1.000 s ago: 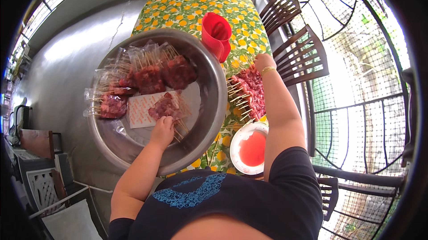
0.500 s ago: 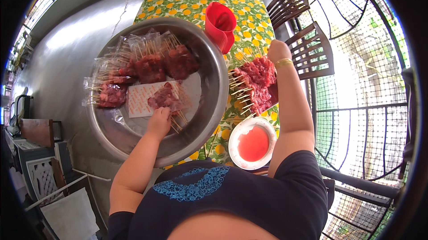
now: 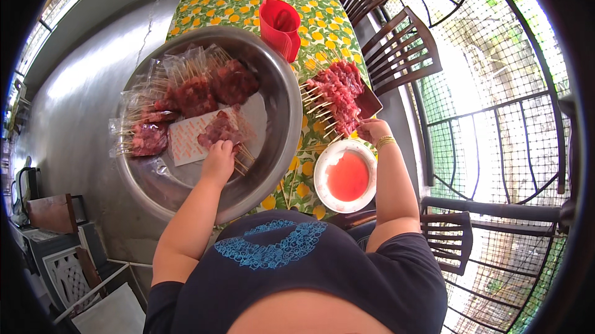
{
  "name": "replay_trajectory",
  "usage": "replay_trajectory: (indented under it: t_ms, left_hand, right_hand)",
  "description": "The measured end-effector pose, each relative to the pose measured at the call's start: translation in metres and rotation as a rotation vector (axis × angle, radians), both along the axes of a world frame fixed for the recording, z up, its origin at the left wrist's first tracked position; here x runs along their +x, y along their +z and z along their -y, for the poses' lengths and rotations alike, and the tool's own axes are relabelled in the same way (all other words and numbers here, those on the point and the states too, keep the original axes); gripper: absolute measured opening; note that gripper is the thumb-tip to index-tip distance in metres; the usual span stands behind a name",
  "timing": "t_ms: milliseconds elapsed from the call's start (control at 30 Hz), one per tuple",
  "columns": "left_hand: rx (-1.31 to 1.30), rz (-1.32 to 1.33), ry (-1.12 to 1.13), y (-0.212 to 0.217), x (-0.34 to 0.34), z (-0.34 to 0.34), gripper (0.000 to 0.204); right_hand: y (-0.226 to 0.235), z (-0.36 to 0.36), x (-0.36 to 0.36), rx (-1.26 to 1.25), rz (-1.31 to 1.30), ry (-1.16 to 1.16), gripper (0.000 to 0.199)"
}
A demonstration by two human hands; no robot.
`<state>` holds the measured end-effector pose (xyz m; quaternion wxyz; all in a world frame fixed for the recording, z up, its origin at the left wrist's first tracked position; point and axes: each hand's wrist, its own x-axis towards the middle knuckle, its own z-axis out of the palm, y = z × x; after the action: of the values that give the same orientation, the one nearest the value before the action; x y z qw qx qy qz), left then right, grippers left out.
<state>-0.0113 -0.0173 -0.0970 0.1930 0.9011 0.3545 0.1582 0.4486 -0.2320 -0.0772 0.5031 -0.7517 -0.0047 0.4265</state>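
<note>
Resting inside the big steel basin [image 3: 273, 148], the left hand [image 3: 218, 161] lies fingers-down on a clear bag of meat skewers [image 3: 223, 128], touching it; whether it pinches anything I cannot tell. Right of the basin, the right hand [image 3: 370, 130] is closed around the sticks of a loose bundle of skewers [image 3: 334, 93], with a white bowl of red liquid [image 3: 345, 176] just near it and a red cup [image 3: 280, 24] farther off.

Left hand [image 3: 218, 161] on bagged skewers [image 3: 224, 128]; right hand [image 3: 372, 129] at skewer pile [image 3: 338, 93].
</note>
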Motion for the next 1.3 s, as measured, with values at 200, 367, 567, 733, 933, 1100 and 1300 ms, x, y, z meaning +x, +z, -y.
replay_trajectory:
  t_ms: [200,367,567,733,933,1100,1300]
  left_hand:
    - [-0.239,0.060,0.016,0.012,-0.005,0.003,0.015]
    - [0.018,-0.042,-0.280,0.008,-0.012,-0.006,0.025]
    - [0.006,0.062,-0.256,-0.013,-0.015,-0.012,0.029]
    - [0.061,0.179,-0.244,-0.019,-0.011,-0.032,0.038]
    - [-0.119,0.281,-0.276,-0.007,-0.011,-0.064,0.035]
    - [-0.146,0.218,-0.335,0.013,-0.015,-0.087,0.036]
    - [-0.086,0.190,-0.442,0.035,-0.020,-0.092,0.035]
  right_hand:
    - [-0.009,0.003,-0.011,-0.129,-0.174,0.095,0.032]
    - [-0.024,-0.004,-0.021,-0.002,-0.185,0.003,0.032]
    - [-0.032,-0.011,-0.040,0.010,-0.011,-0.062,0.027]
    - [0.007,-0.007,-0.060,0.131,-0.144,-0.149,0.010]
    - [0.114,-0.001,-0.127,0.299,-0.210,0.115,0.014]
    - [0.141,-0.018,-0.219,0.170,-0.395,0.348,0.021]
    - [0.105,-0.064,-0.289,-0.087,-0.440,0.512,0.014]
